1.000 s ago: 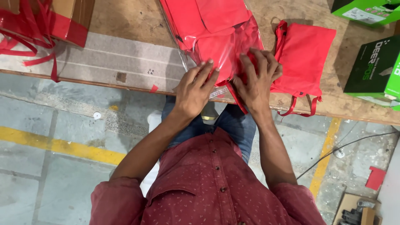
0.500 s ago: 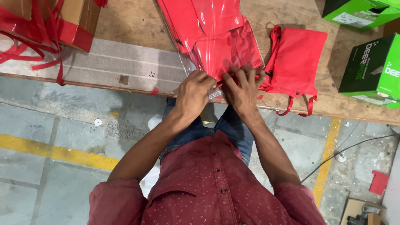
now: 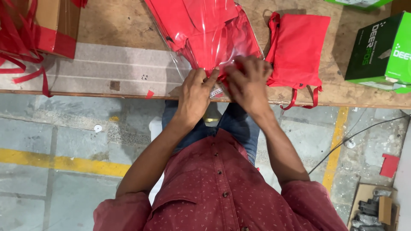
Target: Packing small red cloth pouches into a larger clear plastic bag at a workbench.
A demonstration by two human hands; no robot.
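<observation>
A clear plastic bag filled with folded red fabric lies on the wooden table, its open end at the near edge. My left hand pinches the plastic at that end, fingers closed on it. Right beside it, my right hand grips the same end, fingers curled over the plastic and red cloth. The two hands almost touch. A folded red fabric bag with drawstrings lies just right of my right hand.
A cardboard box with red tape and loose red straps sits at the far left. Green boxes stand at the right. Below the table edge are a concrete floor with yellow lines and a cable.
Both hands have drawn together from lying spread on the bag to gripping its near end. The view has shifted slightly, so the bag sits a little higher in the picture.
</observation>
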